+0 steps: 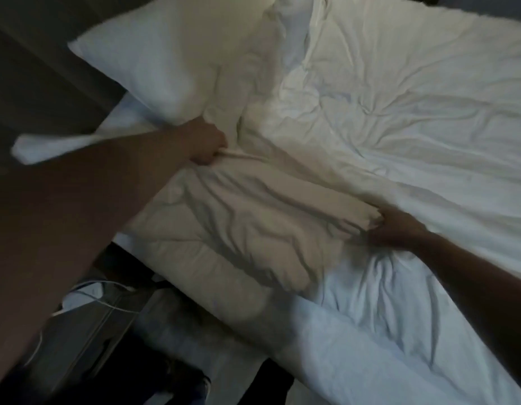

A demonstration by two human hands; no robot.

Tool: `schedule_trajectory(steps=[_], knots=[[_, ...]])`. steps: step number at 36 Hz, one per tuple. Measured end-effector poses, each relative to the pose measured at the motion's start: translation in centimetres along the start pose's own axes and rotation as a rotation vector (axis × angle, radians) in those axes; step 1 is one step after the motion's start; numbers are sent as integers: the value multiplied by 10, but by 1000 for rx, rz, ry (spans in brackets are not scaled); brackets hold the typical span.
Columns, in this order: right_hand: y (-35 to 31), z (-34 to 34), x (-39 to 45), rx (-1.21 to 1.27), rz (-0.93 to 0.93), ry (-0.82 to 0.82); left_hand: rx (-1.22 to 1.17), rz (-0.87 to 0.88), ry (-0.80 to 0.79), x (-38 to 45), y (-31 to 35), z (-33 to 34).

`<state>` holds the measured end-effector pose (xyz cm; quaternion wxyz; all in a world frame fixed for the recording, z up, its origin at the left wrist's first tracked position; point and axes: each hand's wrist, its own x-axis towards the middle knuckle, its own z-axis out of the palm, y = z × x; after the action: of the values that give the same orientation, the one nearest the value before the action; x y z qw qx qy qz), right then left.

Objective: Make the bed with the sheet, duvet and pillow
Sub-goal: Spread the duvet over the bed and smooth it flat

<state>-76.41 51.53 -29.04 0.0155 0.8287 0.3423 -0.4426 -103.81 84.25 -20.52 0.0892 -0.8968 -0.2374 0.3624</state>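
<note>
Nearest the lens, the left hand (pixel 205 141) was fisted, fingers curled tight round the folded duvet (pixel 247 217) edge just below the pillow (pixel 166 54), seemingly to haul it up. Further right, the right hand (pixel 395 226) pinched that same fold, keeping it taut over the rumpled sheet (pixel 399 97).

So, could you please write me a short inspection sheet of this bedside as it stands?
Surface: bed, white sheet wrinkled.
Job's things: duvet rumpled, its folded edge gripped at two points; pillow at the bed's head.
Clutter: nothing seen on the bed.
Hands: left hand and right hand each grip the duvet's fold.
Cables: white cables on the floor beside the bed.
Surroundings: dark floor, dim and blurred.
</note>
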Motion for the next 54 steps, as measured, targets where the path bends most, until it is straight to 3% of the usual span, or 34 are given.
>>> schedule_trajectory(steps=[2, 5, 8, 11, 13, 16, 19, 21, 23, 27, 30, 33, 40, 43, 47, 49, 52, 54], knots=[[6, 12, 1, -116, 70, 101, -107, -30, 232, 11, 11, 9], [-1, 26, 2, -105, 4, 213, -449, -89, 593, -2, 41, 27], [-18, 30, 3, -36, -148, 273, -599, -186, 756, -45, 65, 63], [-44, 32, 8, -39, -271, 270, -708, -527, 866, -90, 70, 108], [-61, 33, 22, -1, -302, 306, -830, -844, 831, -110, 62, 136], [-84, 36, 47, 86, -286, 328, -1123, -1289, 434, -114, 37, 161], [-95, 38, 68, 134, -291, 297, -1581, -1536, 292, -93, 5, 171], [-94, 41, 77, 94, -315, 246, -1719, -1433, 328, -81, -5, 178], [-89, 42, 77, 132, -350, 213, -1556, -1319, 401, -82, -6, 181], [-71, 25, 50, 413, -407, 209, -1325, -1104, 701, -105, -15, 177], [-58, 6, 25, 448, -482, 298, -1281, -985, 887, -130, -25, 171], [-50, -8, 10, 428, -500, 425, -1201, -895, 969, -142, -26, 130], [-42, -33, 2, 306, -336, 707, -1005, -790, 1176, -102, -43, 70], [-35, -38, 4, 325, -247, 789, -996, -803, 1034, -73, -45, 64], [-13, -28, 20, 181, -71, 630, -921, -650, 443, -36, -50, 80], [-4, -16, 30, 77, -10, 515, -824, -568, 263, -23, -46, 87], [-2, -7, 40, 47, 51, 388, -816, -600, 201, -13, -35, 90], [-7, -8, 44, -1, 49, 354, -912, -704, 257, -16, -28, 93]])
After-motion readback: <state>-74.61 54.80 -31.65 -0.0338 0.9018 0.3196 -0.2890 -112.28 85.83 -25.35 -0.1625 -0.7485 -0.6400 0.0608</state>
